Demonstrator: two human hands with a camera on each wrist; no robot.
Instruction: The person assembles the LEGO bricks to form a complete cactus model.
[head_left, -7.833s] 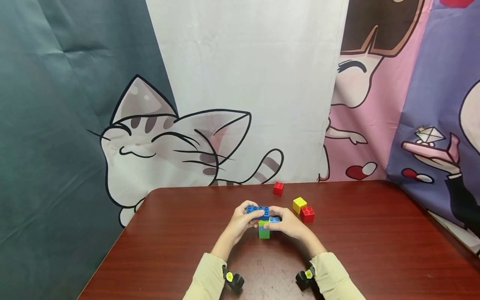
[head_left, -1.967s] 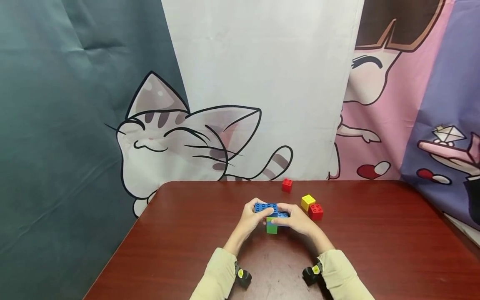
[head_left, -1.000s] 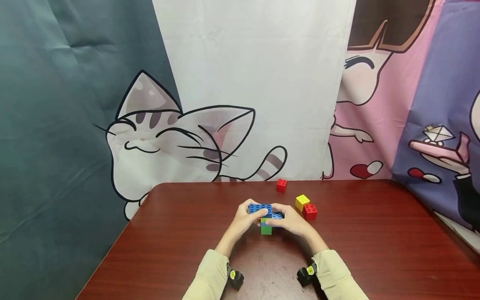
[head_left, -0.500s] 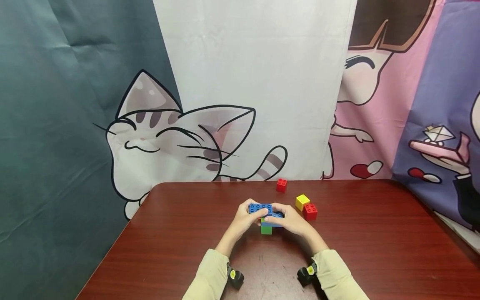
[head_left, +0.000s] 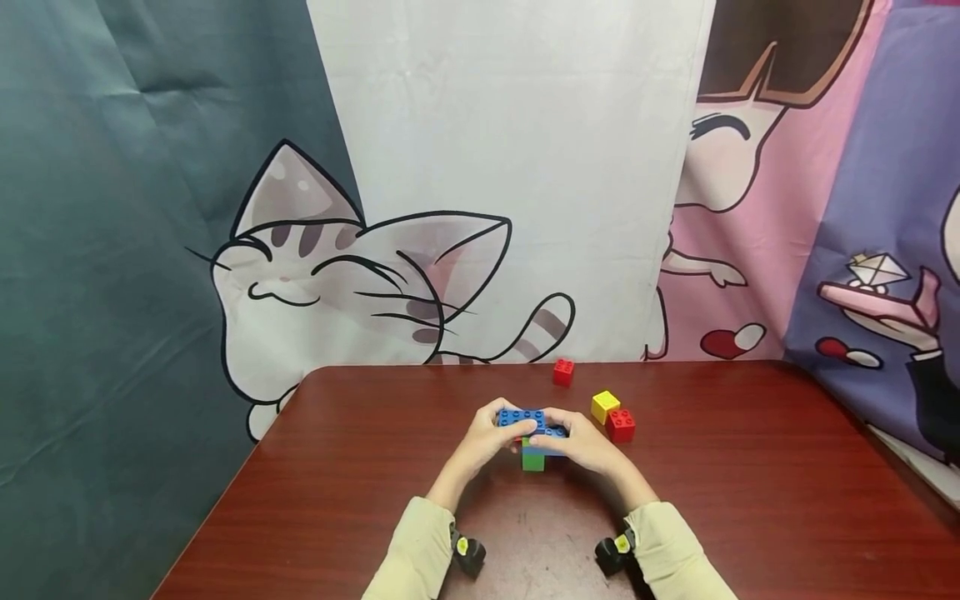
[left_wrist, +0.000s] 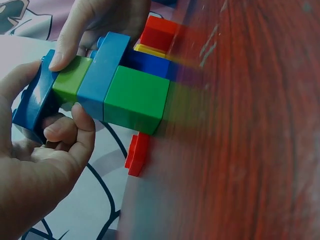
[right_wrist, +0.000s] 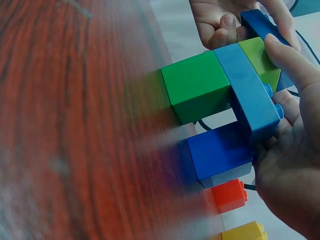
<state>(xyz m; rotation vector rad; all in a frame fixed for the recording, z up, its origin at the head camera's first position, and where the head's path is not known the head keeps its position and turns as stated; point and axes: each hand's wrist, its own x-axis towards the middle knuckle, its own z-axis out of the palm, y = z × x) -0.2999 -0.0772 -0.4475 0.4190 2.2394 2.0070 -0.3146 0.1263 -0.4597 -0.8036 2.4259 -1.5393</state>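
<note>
A small stack of toy building bricks stands on the table between both hands. A green brick [right_wrist: 197, 82] and a dark blue brick [right_wrist: 220, 152] form its feet, bridged by a long blue brick [right_wrist: 250, 100]. Above that sits a lime green brick [left_wrist: 72, 82], topped by a long dark blue brick [head_left: 521, 417]. My left hand [head_left: 480, 437] grips this top brick at its left end, thumb across its near side. My right hand [head_left: 588, 443] pinches the stack's right side, its thumb on the lime brick near the top brick; its other fingers are partly hidden behind.
Beyond my right hand, a yellow brick [head_left: 605, 407] and a red brick [head_left: 620, 425] lie side by side. Another red brick [head_left: 563, 372] is near the far edge of the brown table [head_left: 360, 467]. A printed curtain [head_left: 495, 150] hangs behind the table.
My right thumb has shifted up slightly over the last second, baring more of the bridging blue brick. Both hands otherwise stay around the stack; the loose bricks have not moved.
</note>
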